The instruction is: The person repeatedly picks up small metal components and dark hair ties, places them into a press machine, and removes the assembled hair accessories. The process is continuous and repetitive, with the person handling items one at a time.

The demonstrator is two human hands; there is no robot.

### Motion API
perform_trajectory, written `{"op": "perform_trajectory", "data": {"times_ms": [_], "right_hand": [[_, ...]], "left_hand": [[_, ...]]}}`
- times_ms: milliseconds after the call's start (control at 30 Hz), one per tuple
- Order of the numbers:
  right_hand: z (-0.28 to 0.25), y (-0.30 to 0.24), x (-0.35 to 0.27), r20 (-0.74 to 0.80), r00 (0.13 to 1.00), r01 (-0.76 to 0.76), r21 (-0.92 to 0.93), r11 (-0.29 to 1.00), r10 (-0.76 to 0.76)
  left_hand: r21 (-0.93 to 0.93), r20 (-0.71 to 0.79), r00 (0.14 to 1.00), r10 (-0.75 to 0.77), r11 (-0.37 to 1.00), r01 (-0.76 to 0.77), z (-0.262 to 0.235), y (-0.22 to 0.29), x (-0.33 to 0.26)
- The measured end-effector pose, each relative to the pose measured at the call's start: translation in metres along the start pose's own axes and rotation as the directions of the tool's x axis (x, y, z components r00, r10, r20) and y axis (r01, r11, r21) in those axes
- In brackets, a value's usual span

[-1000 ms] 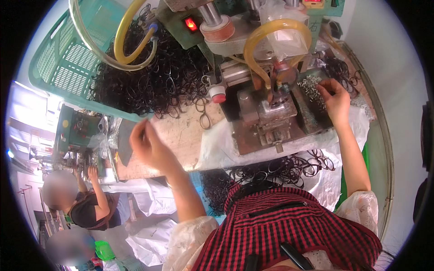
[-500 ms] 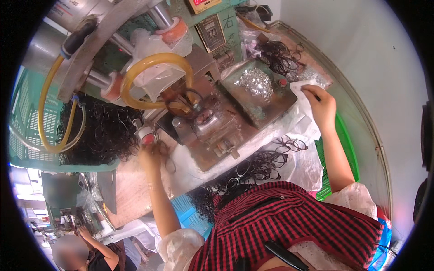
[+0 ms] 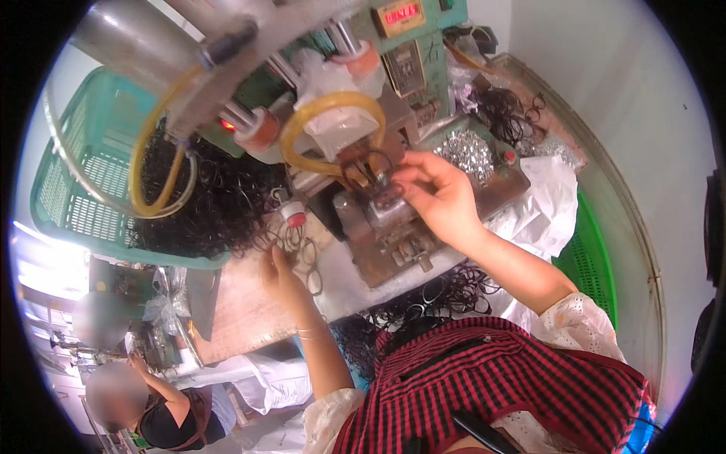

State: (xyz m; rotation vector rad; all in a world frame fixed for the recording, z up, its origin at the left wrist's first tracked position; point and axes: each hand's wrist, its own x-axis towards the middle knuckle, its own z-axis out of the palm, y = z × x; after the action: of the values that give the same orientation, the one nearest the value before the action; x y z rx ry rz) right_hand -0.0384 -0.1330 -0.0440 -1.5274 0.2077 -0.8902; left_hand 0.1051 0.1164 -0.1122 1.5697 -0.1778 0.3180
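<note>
A black elastic loop [image 3: 368,168] is held at the jig of a small bench press [image 3: 386,227] by the right hand [image 3: 435,193], its fingers pinched together on the band just under the yellow hose [image 3: 333,125]. The left hand [image 3: 281,274] is laid on the desk [image 3: 242,310] beside a few loose loops [image 3: 299,246]; its fingers are curled down among them, though whether one is actually gripped cannot be told. A large heap of black loops [image 3: 219,200] is seen spilling from the green basket [image 3: 83,189] on the left, and a tray of small silver clips [image 3: 469,151] is set just beyond the press. More loops [image 3: 446,291] are gathered on white plastic at the desk's near edge. Judged from the heaps, some pieces are finished, one is being set in the press, and the greater part in the basket is left to be worked
</note>
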Motion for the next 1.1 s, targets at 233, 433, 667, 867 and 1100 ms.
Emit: {"op": "perform_trajectory", "data": {"times_ms": [233,433,667,867,1100], "right_hand": [[0.004,-0.011,-0.005,0.113,0.982,-0.174,0.223,0.959,0.152],[0.008,-0.049,-0.018,0.108,0.983,-0.167,0.216,0.962,0.147],[-0.102,0.056,0.052,0.038,0.999,0.047,-0.872,0.488,-0.027],[-0.091,0.082,0.022,0.014,0.982,0.090,-0.908,0.408,-0.187],[-0.115,0.054,0.016,-0.068,0.992,-0.001,-0.856,0.517,-0.110]], "left_hand": [[-0.333,0.077,0.847,0.526,0.814,-0.475,0.035,0.122,-0.021],[-0.621,0.122,0.859,0.498,0.713,-0.325,0.023,0.172,-0.005],[-0.233,0.381,0.846,0.373,0.924,-0.303,0.043,0.165,-0.052],[-0.212,0.437,0.842,0.317,0.946,-0.246,0.095,0.157,-0.053],[-0.017,0.451,0.717,0.531,0.808,-0.588,0.104,0.167,-0.057]]}}
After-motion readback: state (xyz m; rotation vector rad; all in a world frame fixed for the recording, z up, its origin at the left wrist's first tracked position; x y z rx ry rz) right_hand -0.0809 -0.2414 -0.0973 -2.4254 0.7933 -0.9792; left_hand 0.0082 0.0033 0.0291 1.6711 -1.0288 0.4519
